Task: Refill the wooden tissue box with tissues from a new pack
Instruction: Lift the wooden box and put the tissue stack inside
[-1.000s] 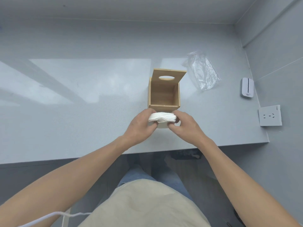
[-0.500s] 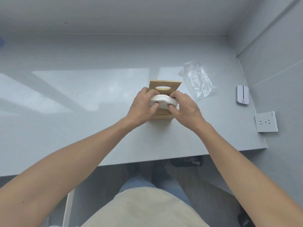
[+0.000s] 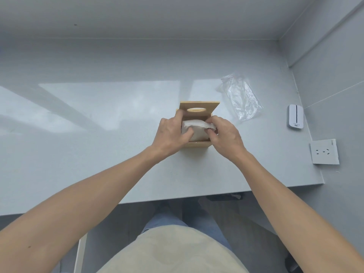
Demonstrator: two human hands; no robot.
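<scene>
The wooden tissue box [image 3: 197, 147] stands on the grey table with its lid [image 3: 199, 109], which has an oval slot, tipped up at the back. A white stack of tissues [image 3: 197, 129] sits partly inside the open top, bent in the middle. My left hand [image 3: 170, 134] grips the stack's left side, fingers reaching into the box. My right hand [image 3: 226, 134] pinches its right edge at the box's right wall. The box's interior is hidden by tissues and fingers.
An empty clear plastic wrapper [image 3: 239, 97] lies behind the box to the right. A small white device [image 3: 294, 118] and a white socket plate [image 3: 324, 151] sit by the right wall. The table's front edge [image 3: 177, 200] runs just below my forearms.
Both hands lifted the tissue stack from in front of the box, carried it over the open top, and now it sits lower, partly inside the box.
</scene>
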